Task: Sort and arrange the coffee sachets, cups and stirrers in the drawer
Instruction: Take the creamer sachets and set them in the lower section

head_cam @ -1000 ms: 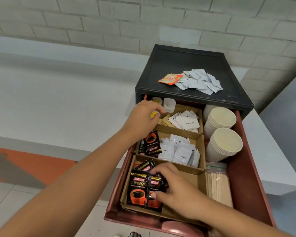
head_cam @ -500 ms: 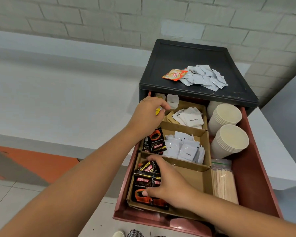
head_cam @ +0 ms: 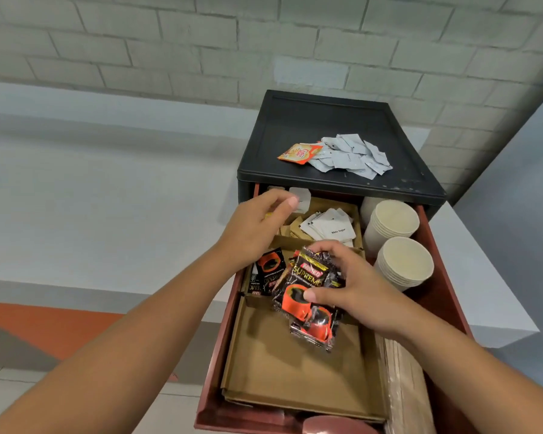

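The red-brown drawer (head_cam: 445, 296) is pulled out, with a cardboard divider (head_cam: 295, 368) inside. My right hand (head_cam: 361, 286) grips a bundle of black Kopiko coffee sachets (head_cam: 308, 296), raised over the middle compartment. More black sachets (head_cam: 265, 274) stand at that compartment's left end. My left hand (head_cam: 256, 227) hovers over the back-left compartment with its fingers loosely extended; a bit of yellow shows under it. White sugar sachets (head_cam: 329, 227) fill the back compartment. Two stacks of paper cups (head_cam: 403, 264) stand on the right. Bagged wooden stirrers (head_cam: 402, 386) lie at the front right.
The black cabinet top (head_cam: 326, 120) carries a pile of white sachets (head_cam: 351, 156) and an orange sachet (head_cam: 298, 153). A white ledge runs left and right of the cabinet, with a brick wall behind. Brown sachets (head_cam: 295, 228) sit beside the sugar.
My right hand has gathered the black sachets from the front compartment and lifted them toward the middle one, leaving the front compartment bare. My left hand's fingers have stretched out.
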A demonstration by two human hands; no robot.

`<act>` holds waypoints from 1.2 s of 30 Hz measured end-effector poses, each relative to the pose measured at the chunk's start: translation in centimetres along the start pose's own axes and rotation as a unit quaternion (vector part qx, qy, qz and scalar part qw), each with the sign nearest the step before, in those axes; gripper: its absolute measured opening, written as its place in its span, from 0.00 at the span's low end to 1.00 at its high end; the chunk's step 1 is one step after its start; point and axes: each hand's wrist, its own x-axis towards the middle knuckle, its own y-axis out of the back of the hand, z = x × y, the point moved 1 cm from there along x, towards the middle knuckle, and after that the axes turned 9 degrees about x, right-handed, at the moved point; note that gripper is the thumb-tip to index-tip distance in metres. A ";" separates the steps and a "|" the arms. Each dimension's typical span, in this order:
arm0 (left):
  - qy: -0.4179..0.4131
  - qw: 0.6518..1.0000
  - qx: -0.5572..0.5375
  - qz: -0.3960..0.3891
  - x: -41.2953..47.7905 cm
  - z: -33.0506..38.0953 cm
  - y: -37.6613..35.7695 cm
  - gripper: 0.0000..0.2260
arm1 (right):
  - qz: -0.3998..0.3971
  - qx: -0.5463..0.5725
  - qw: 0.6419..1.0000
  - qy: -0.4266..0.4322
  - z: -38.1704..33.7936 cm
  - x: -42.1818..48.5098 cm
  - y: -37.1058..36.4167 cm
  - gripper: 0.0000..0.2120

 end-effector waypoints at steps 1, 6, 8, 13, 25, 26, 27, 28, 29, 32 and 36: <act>0.016 0.998 -0.049 -0.022 -0.1 0.5 0.2 0.15 | 0.013 0.007 1.000 0.013 -0.7 0.2 0.8 0.27; 0.099 0.924 -0.290 -0.228 -1.3 2.7 0.3 0.24 | 0.076 0.013 0.993 0.089 -3.1 2.2 2.1 0.27; 0.125 0.883 -0.367 -0.265 -1.6 2.8 -0.1 0.26 | 0.101 -0.038 0.988 0.113 -3.8 2.8 2.1 0.24; 0.138 0.865 -0.413 -0.251 -1.3 1.7 0.1 0.26 | 0.159 -0.039 0.978 0.133 -4.3 4.3 1.6 0.13; 0.173 0.903 -0.384 -0.083 -0.2 -1.8 4.1 0.21 | 0.248 -0.029 0.963 0.101 -1.8 5.9 2.9 0.08; 0.173 0.904 -0.384 -0.079 -0.1 -1.9 4.3 0.21 | 0.210 -0.082 0.971 0.076 -1.1 6.1 2.6 0.11; 0.171 0.905 -0.382 -0.078 -0.1 -2.0 4.3 0.22 | 0.166 -0.120 0.978 0.049 -0.3 6.3 1.9 0.14; 0.169 0.906 -0.380 -0.079 -0.1 -2.0 4.3 0.22 | 0.129 -0.147 0.980 0.030 0.5 6.5 1.1 0.16; 0.167 0.907 -0.378 -0.081 0.0 -1.9 4.2 0.22 | 0.108 -0.173 0.979 0.024 1.1 6.7 0.3 0.17; 0.165 0.907 -0.378 -0.085 0.0 -1.7 3.8 0.23 | 0.108 -0.247 0.962 0.041 2.1 7.7 -1.3 0.19; 0.169 0.912 -0.366 -0.082 -0.2 -1.7 3.4 0.26 | 0.186 -0.216 0.952 0.109 1.1 7.2 -0.6 0.07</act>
